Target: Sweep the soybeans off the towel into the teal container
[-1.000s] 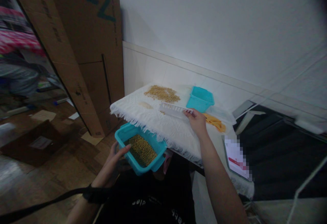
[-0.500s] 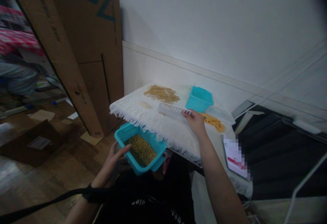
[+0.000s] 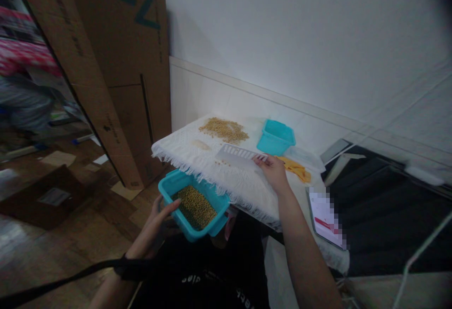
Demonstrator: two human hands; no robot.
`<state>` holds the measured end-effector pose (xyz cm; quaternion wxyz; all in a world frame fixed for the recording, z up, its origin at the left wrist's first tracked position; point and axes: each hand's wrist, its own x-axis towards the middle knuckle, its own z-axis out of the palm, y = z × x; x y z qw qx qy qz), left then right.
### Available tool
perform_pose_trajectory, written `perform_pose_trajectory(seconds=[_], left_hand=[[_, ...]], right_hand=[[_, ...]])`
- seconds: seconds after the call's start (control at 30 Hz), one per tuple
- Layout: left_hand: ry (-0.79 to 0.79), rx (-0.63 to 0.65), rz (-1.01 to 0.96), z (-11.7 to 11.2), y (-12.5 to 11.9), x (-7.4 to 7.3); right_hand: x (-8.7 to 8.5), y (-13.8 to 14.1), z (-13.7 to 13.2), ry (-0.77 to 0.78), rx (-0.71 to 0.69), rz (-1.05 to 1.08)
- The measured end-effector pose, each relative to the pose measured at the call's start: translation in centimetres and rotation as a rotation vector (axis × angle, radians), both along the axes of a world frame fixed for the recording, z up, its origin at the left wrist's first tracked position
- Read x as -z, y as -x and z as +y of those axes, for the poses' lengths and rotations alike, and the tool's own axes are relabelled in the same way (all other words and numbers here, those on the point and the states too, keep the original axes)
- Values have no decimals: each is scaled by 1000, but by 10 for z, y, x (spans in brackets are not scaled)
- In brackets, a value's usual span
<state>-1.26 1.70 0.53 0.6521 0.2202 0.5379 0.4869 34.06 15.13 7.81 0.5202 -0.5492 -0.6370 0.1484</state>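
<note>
My left hand [image 3: 155, 226] grips a teal plastic basket [image 3: 176, 184] half full of yellow-green beans, held just below the near edge of a small table. A white fringed cloth [image 3: 197, 161] covers that table. My right hand [image 3: 272, 170] pinches one end of a long white plastic scraper [image 3: 237, 155] lying across the cloth, tilted up on its edge. A few loose beans lie just in front of the scraper. A larger pile of tan beans [image 3: 223, 129] sits at the cloth's far side, and a small pale heap [image 3: 201, 145] lies left of the scraper.
A second teal basket [image 3: 276, 137] stands at the back right of the table, beside a clear bag and yellow scraps [image 3: 294, 168]. Tall cardboard boxes [image 3: 116, 64] lean at the left. A paper with red print [image 3: 326, 217] lies right of my arm. Dark furniture fills the right.
The scraper has been drawn a little toward the table's near edge and tipped up on its edge, with a few beans pulled along. My left hand and basket stayed put.
</note>
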Motion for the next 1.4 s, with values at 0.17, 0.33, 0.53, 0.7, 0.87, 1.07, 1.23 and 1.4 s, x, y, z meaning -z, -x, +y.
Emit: perform_pose_trajectory(seconds=[0.17, 0.33, 0.53, 0.7, 0.87, 1.07, 1.23, 1.4], left_hand=[[5, -21, -7, 0, 0, -2], [-15, -22, -20, -1, 0, -2], [2, 0, -7, -1, -1, -6], [25, -25, -7, -1, -3, -8], [4, 6, -10, -4, -4, -11], [14, 12, -9, -4, -2, -8], [41, -26, -5, 2, 1, -4], [87, -39, -4, 8, 4, 6]], right_hand=[[0, 7, -4, -4, -10, 9], [5, 12, -23, 22, -73, 3], [8, 27, -66, 3, -119, -22], [5, 46, -100, 3, -178, -64], [-4, 46, -88, -60, -88, -62], [-24, 8, 11, -110, 136, -51], [-31, -9, 93, 7, 57, -22], [-22, -6, 135, 97, -44, -19]])
